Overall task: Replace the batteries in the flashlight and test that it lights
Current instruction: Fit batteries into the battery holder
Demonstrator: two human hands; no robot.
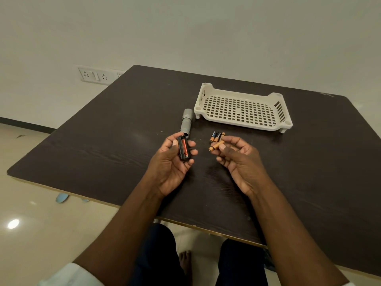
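Note:
My left hand (175, 162) grips a black battery holder (184, 148) upright, a red-orange battery showing in its slot. My right hand (237, 155) pinches a copper-coloured battery (216, 145) between thumb and fingers, its tip pointing left toward the holder, a short gap between them. Several loose batteries (216, 136) lie on the dark table just beyond my right fingers. The grey flashlight body (186, 122) lies on the table behind my left hand, open end toward me, head pointing away.
A cream perforated plastic tray (206, 93) stands on the dark wooden table (103, 141) at the back right. The table's near edge runs just above my knees. A wall socket panel (97, 76) sits behind the table's left corner.

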